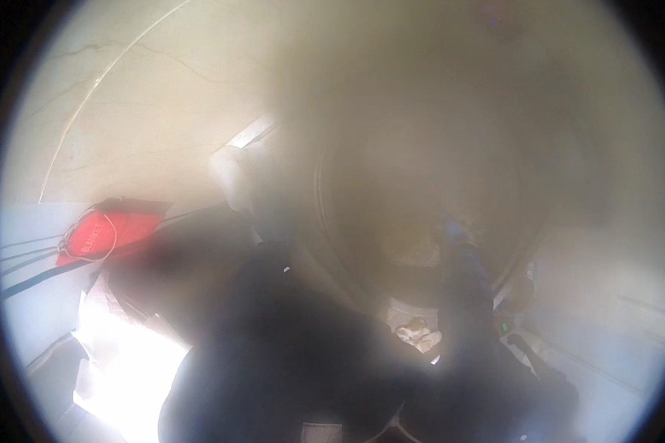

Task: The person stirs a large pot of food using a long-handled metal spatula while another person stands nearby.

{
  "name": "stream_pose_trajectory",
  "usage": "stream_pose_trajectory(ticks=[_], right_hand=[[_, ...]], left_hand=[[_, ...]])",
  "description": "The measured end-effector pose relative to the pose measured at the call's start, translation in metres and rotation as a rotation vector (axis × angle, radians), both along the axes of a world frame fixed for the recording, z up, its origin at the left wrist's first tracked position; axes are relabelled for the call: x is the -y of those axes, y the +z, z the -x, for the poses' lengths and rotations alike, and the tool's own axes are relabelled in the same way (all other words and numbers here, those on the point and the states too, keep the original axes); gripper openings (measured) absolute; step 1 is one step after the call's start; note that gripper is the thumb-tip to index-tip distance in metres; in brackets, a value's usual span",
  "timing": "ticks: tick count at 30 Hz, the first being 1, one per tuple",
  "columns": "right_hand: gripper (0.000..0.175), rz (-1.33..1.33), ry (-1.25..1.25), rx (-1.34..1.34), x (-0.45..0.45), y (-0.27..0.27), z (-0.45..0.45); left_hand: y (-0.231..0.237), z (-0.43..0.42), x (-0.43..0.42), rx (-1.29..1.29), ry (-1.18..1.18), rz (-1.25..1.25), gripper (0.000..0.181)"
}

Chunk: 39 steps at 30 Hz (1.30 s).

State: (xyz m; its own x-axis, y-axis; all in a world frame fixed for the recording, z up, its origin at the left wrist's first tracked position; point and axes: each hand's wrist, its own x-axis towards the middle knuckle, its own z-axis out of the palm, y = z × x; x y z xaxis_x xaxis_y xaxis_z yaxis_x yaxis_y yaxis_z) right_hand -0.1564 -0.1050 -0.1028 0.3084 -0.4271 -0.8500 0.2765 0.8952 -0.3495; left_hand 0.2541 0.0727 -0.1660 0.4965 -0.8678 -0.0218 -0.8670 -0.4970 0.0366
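Haze blurs most of the head view. My left dark sleeve (266, 263) reaches up to a pale, washed-out shape that seems to be my left hand (235, 174). Just above it shows a bright white strip (252, 132); whether the hand grips it is unclear. On the other side, my right sleeve (465, 277) extends over a large round, rimmed form (320, 194), possibly a vessel. A small blue patch at its end may be my right hand (454, 228); its fingers cannot be made out. Tan material (413, 246) lies beside that patch, too blurred to name.
A red pouch (111, 230) bearing white writing hangs at the left on cords. Below it is a glaring white sheet-like surface (127, 354). A crumpled cream-coloured thing (418, 334) lies between my arms. Cracked pale wall or floor surface (144, 72) spans the upper left.
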Motion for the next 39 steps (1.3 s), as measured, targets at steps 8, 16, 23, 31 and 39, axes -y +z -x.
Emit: stream_pose_trajectory(ticks=[8, 16, 23, 31, 39], right_hand=[[0.013, -0.134, -0.487, 1.177, -0.039, 0.031, 0.076], [0.014, -0.093, -0.233, 0.530, -0.163, 0.135, 0.096], [0.013, -0.233, 0.425, -0.320, -0.222, 0.215, 0.065], [0.007, -0.297, 0.831, -0.325, -0.195, 0.233, 0.035], [0.014, -0.361, 0.717, -0.037, -0.140, 0.172, -0.008]], left_hand=[[0.001, 0.003, -0.004, -0.050, -0.021, 0.063, 0.044], [0.005, -0.001, -0.009, -0.070, 0.026, 0.108, 0.046], [0.030, 0.004, 0.002, -0.196, 0.037, 0.057, 0.043], [0.025, 0.003, 0.001, -0.207, 0.049, 0.097, 0.044], [0.021, 0.004, 0.003, -0.193, 0.053, 0.103, 0.047]])
